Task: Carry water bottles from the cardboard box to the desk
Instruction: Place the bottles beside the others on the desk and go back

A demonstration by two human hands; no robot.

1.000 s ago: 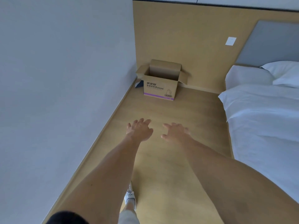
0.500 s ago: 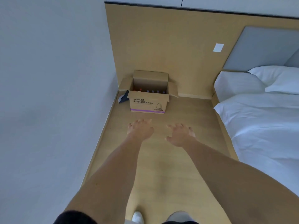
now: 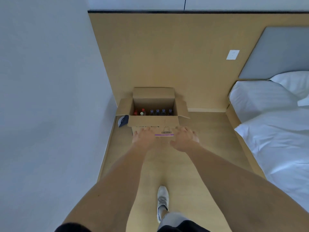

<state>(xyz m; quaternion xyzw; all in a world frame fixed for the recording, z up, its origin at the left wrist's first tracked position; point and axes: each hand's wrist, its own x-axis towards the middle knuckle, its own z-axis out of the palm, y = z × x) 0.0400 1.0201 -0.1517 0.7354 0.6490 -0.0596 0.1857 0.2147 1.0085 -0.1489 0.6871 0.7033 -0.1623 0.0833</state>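
A: Head view: what is shown of the hands?

B: Both arms are stretched forward. The left hand (image 3: pixel 143 137) and the right hand (image 3: pixel 184 139) are held with fingers spread and relaxed; nothing is gripped by either. Both are seen in front of the near face of the cardboard box (image 3: pixel 153 122), but whether it is touched cannot be told.

A: Where are the bottles kept?

B: The water bottles (image 3: pixel 158 112) are stood upright inside the box, in a row along its near wall. Red caps are seen at the left, dark ones to the right. The box is set on the wooden floor (image 3: pixel 197 164) against the wall panel (image 3: pixel 167 56), flaps folded open.

A: What else is seen?

B: A bed (image 3: pixel 275 131) with white bedding is placed at the right, and a white shoe (image 3: pixel 162 200) is planted on the floor.
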